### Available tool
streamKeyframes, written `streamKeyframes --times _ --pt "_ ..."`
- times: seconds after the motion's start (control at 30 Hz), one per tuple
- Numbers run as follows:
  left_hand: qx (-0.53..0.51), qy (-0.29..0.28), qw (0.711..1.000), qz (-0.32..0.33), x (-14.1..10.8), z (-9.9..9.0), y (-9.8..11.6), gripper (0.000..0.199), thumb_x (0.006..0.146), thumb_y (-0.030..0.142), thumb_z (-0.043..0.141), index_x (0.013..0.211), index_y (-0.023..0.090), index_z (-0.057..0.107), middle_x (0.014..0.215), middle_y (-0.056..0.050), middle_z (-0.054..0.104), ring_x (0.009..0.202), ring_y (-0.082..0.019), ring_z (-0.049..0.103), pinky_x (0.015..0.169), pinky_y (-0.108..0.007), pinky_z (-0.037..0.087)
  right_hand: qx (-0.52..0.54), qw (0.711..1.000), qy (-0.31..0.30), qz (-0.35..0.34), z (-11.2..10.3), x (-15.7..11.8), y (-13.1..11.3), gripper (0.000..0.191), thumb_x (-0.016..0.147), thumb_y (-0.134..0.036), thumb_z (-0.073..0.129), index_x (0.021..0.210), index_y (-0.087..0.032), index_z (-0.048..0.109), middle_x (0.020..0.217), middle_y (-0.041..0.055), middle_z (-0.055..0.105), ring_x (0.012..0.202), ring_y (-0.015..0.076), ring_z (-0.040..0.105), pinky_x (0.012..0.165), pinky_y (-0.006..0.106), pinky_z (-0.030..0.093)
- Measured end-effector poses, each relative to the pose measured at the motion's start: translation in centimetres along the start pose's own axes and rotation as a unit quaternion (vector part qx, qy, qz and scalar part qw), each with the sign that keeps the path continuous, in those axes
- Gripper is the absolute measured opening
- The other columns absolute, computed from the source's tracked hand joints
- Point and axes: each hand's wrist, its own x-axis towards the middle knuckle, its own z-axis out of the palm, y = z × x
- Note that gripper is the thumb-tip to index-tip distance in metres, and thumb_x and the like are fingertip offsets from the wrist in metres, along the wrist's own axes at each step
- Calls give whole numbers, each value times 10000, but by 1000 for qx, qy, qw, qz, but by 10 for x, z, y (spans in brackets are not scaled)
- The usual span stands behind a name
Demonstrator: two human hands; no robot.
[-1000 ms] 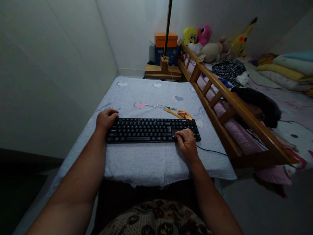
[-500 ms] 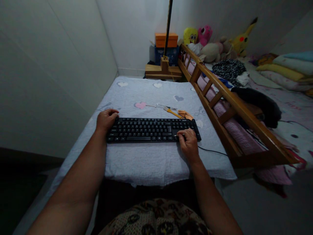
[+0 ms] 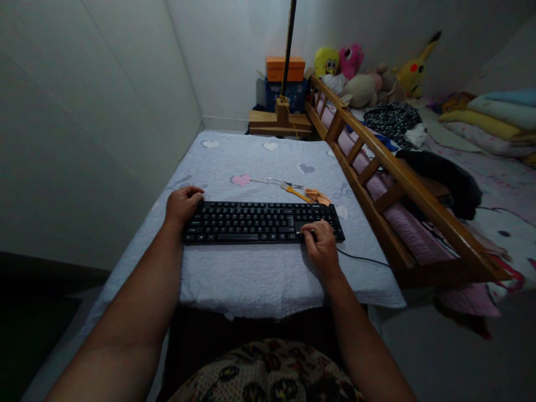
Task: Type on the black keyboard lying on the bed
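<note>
A black computer keyboard (image 3: 251, 220) lies flat across the cloth-covered table. My left hand (image 3: 182, 205) grips its left end, with the thumb along the upper corner. Over the keyboard's right part, my right hand (image 3: 321, 240) is closed in a pinch on a small thin stick with a pale tip (image 3: 298, 232); its kind is too small to tell. That tip is by the keys near the arrow cluster, some of which the hand hides. Behind the keyboard lie a brush with a yellow handle (image 3: 296, 193), a folded orange cloth (image 3: 317, 196) and thin metal tools (image 3: 285, 182).
The pale tablecloth (image 3: 234, 273) has heart prints. A black cable (image 3: 364, 257) runs right from the keyboard. Along the right side stands a wooden bed rail (image 3: 377, 151), with plush toys and bedding beyond. An orange box (image 3: 285, 68) stands at the back, and a wall (image 3: 104, 111) is at left.
My right hand has shifted slightly left with the thin stick. My left hand and the keyboard have stayed practically in place.
</note>
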Motion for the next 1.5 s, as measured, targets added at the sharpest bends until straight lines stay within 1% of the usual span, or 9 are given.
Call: streamKeyframes --times 0.33,0.5,0.67,1.07,1.27,1.5 --pt "-3 -1 1000 -3 0 0 1 287 649 373 628 867 229 747 844 -36 734 837 -251 661 806 -356 517 -19 1000 23 11 -4 -3 10 162 973 -202 548 858 -258 647 849 28 713 907 248 606 943 432 445" --pt "-1 0 1000 -1 -2 -2 5 277 659 369 622 861 225 747 821 -31 731 825 -249 661 806 -354 520 -26 999 31 13 -5 -4 12 165 970 -205 544 844 -255 639 829 30 697 898 250 600 914 428 448" --pt "1 0 1000 -3 -3 -2 8 257 665 354 615 848 227 743 826 -35 735 826 -250 666 804 -354 517 -32 999 27 14 -5 -4 12 168 981 -206 541 856 -261 640 839 30 703 905 251 606 900 424 454" --pt "-2 4 1000 -1 -1 0 0 300 659 378 644 887 222 760 837 -41 732 837 -258 666 812 -362 514 -21 999 27 16 -3 -2 12 184 1004 -218 547 875 -264 671 871 35 736 919 256 608 926 436 455" --pt "-7 -1 1000 -9 -2 -1 3 289 665 367 624 879 221 753 828 -43 735 817 -251 659 779 -353 511 -16 999 27 17 -2 0 12 186 1010 -219 547 895 -264 685 892 43 742 943 262 611 923 439 463" --pt "-6 2 1000 -10 -2 0 3 268 665 356 630 868 233 753 822 -38 727 828 -255 662 804 -358 523 -21 999 27 18 0 2 11 198 1016 -220 540 893 -264 688 887 44 737 934 262 608 900 436 472"
